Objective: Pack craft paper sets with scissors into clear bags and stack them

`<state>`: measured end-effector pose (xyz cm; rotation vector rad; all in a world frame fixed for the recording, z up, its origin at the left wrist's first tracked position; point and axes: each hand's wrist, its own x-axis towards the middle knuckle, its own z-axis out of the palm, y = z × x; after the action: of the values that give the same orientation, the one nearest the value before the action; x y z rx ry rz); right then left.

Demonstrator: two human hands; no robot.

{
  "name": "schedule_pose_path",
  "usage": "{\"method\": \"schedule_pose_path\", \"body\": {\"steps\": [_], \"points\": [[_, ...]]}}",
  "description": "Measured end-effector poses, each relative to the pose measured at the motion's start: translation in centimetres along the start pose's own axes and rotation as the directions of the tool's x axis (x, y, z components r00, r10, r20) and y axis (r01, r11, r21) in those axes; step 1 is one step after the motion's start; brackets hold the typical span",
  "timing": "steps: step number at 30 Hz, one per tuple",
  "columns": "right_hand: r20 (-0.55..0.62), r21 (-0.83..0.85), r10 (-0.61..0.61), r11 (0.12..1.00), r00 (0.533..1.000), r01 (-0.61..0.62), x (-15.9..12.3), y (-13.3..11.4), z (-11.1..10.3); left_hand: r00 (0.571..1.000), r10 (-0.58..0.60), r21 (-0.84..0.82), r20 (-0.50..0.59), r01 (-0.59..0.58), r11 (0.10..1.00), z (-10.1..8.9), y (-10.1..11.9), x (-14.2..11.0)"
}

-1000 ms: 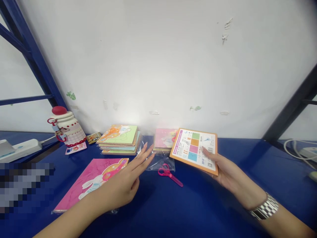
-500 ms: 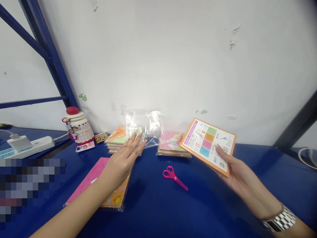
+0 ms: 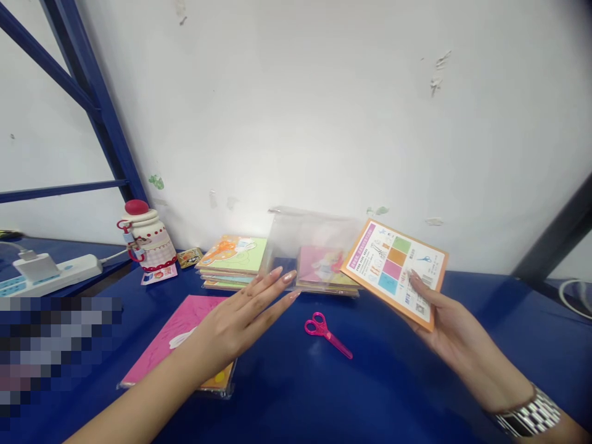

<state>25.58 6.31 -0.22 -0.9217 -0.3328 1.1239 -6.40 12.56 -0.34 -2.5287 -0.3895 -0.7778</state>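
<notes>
My left hand (image 3: 235, 317) stretches its fingers out above the desk, palm down, thumb hidden. A clear plastic bag (image 3: 287, 237) rises behind its fingertips and seems to touch them; I cannot tell how it hangs there. On the right, my right hand (image 3: 439, 311) grips an orange-edged paper pad (image 3: 393, 268), thumb on the printed white back and fingers underneath. Pink scissors (image 3: 327, 334) lie on the desk between the hands. Under my left forearm is a wrapped pink booklet (image 3: 171, 339) with a rabbit picture, partly covered.
Near the wall sit a stack of pads with a green top (image 3: 235, 253) and a pink-topped stack (image 3: 317, 265), partly behind the bag. A red-lidded bottle (image 3: 148, 237), small packets (image 3: 189, 257) and a power strip (image 3: 69, 271) are at the left. The blue desk (image 3: 296, 401) meets the wall.
The plastic bag rose from the desk, swung over the green-topped stack, then moved right in front of the pink-topped one. My left hand moved along with it. The pad remains in my right hand.
</notes>
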Motion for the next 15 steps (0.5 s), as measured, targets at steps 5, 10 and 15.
{"method": "schedule_pose_path", "body": {"steps": [5, 10, 15], "points": [[-0.007, 0.006, -0.01, 1.0, 1.0, 0.01, 0.1, -0.1, 0.0, 0.997, 0.02, -0.025, -0.081, -0.022, 0.999, -0.4, 0.3, -0.3], [-0.034, 0.01, -0.028, 1.0, 0.999, 0.029, 0.2, -0.1, -0.1, 0.996, 0.009, 0.004, -0.091, -0.009, 1.0, 0.2, -0.4, -0.5], [-0.014, 0.02, -0.044, 0.999, 0.999, 0.044, 0.3, -0.1, -0.2, 0.982, -0.132, 0.1, -0.137, 0.146, 0.984, 1.4, -1.0, -0.7]]}}
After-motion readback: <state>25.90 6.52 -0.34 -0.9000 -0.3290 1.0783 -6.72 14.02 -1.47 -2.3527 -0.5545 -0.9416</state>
